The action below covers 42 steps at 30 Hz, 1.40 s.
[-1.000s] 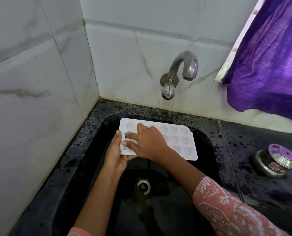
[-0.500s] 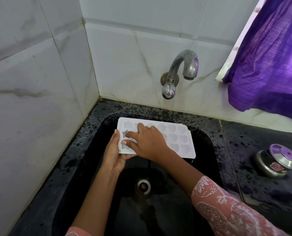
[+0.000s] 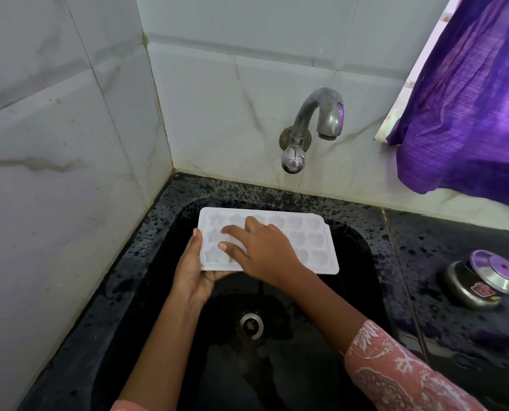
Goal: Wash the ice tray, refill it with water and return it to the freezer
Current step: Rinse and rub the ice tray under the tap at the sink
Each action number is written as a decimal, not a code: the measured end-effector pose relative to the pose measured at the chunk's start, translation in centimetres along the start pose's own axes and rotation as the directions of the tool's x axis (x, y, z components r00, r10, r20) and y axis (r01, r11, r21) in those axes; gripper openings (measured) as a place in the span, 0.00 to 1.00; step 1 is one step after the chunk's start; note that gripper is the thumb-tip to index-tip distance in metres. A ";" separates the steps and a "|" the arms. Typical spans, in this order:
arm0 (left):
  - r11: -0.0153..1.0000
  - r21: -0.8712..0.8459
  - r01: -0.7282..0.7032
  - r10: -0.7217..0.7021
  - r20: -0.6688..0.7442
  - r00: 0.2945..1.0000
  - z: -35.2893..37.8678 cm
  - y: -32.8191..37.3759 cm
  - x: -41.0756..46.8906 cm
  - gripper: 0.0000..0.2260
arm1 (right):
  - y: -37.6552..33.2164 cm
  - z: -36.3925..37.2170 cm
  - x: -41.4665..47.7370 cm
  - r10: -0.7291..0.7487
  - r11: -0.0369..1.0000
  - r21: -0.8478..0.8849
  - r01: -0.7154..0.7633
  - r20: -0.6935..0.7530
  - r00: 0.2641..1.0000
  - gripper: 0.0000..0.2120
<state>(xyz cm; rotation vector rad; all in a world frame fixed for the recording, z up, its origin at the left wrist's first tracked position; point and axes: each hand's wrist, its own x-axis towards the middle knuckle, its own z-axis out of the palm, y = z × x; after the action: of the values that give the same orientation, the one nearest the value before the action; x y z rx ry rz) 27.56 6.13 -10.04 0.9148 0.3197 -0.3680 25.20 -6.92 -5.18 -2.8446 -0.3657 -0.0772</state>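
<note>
A white ice tray (image 3: 312,243) is held level above the black sink (image 3: 366,280) in the middle of the frame, its long side running left to right and its star- and heart-shaped cells facing up. The left hand (image 3: 192,271) grips the tray's left short end, with the thumb lying along the top edge and the palm and fingers tucked beneath. The right hand (image 3: 265,250) rests on top of the tray, its fingers straight and spread over the left-hand cells and a ring on one finger; it covers much of the tray's middle. Whether the cells hold water cannot be told. Below the tray, the round metal drain (image 3: 250,324) sits in the sink floor. A curved metal tap (image 3: 315,123) juts from the pale tiled wall (image 3: 69,143) just above the tray's right half. At lower right a pink patterned sleeve (image 3: 395,372) covers the right forearm. On the speckled black tabletop (image 3: 455,241) at right stands a small steel container (image 3: 481,283) with its lid tilted, and a purple cloth (image 3: 469,108) hangs in the upper right corner.
</note>
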 end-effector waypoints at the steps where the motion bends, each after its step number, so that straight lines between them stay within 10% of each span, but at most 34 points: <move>1: 1.000 -0.005 -0.005 0.005 -0.004 1.000 0.0 0.1 -0.1 0.21 | 0.3 -0.3 -0.4 0.013 1.000 0.008 -0.013 -0.025 1.000 0.20; 15: 1.000 0.002 -0.009 0.010 -0.038 0.999 -0.5 0.9 0.0 0.19 | 6.8 -1.2 -8.6 0.283 0.950 -0.070 -0.304 -0.212 0.935 0.16; 42: 1.000 0.011 -0.007 0.007 -0.034 0.999 -1.2 0.9 0.3 0.16 | 7.3 -0.4 -9.0 0.334 0.934 -0.062 -0.352 -0.198 0.921 0.19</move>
<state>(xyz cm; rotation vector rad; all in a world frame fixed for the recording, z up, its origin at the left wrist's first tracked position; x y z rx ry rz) 28.11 7.56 -10.25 0.9331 0.3462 -0.3483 18.33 -15.99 -7.47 -2.9168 0.1840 -0.2934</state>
